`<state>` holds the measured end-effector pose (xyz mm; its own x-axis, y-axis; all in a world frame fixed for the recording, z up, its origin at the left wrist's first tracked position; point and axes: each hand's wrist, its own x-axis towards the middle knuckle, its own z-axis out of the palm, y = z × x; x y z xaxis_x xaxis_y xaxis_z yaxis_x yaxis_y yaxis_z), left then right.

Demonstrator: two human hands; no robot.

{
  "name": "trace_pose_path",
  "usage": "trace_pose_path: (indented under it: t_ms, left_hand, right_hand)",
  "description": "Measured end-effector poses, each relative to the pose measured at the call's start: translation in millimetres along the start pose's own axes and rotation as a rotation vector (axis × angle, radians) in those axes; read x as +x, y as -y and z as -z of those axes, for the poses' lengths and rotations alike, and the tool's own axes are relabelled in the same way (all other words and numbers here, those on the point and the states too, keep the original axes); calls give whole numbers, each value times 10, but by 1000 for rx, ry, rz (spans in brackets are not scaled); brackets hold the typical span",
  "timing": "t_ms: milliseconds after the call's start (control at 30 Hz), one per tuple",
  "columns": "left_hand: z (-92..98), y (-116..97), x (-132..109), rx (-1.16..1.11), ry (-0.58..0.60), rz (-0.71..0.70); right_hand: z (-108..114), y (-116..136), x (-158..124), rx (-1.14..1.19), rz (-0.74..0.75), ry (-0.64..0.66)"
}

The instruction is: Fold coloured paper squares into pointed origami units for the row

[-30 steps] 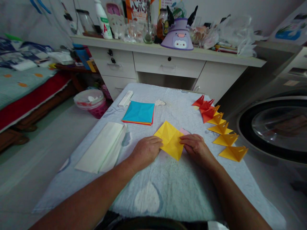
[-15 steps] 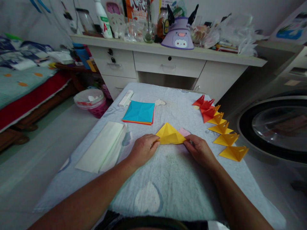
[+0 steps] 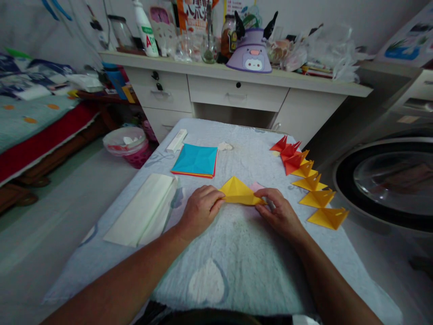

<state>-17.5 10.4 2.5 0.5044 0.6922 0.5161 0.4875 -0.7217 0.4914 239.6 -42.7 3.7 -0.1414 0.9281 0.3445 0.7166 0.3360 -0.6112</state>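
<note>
Bedclothes are lying rumpled on the bed (image 3: 30, 117) at far left, and a pink basin (image 3: 126, 144) is sitting on the floor beside the cloth-covered worktop (image 3: 253, 257). On the worktop's left side a long white folded sheet (image 3: 142, 212) is lying flat, with a stack of square papers (image 3: 195, 160) (blue on top, red showing at the edge) resting beyond it. At centre, the person's left hand (image 3: 199, 210) is pinching the left corner of a yellow paper (image 3: 238, 192) folded into a triangle, while the right hand (image 3: 280, 214) is pinching its right corner, fingers curled together. The paper is lying on the cloth between both hands, peak pointing away from the person. A pink scrap (image 3: 257, 185) is peeking out just behind it. To the right, a row of folded pieces (image 3: 311, 183), red at the far end and yellow nearer, is running along the worktop's edge, near a washing machine door (image 3: 385, 180).
</note>
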Motion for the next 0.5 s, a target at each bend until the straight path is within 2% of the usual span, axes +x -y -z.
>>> trace_pose_path:
  t_ms: [100,267,500]
  left_hand:
    - [17,-32,-4,24,-42,-104]
    - [19,-72,-10,72,-69,-229]
    - [34,-107,-38,117,-167,-369]
  right_hand:
    - [-21,-12,-2,20,81,-15]
    - [-40,-30,-6,0,137,-99]
    - [-36,-8,-17,-63,153,-205]
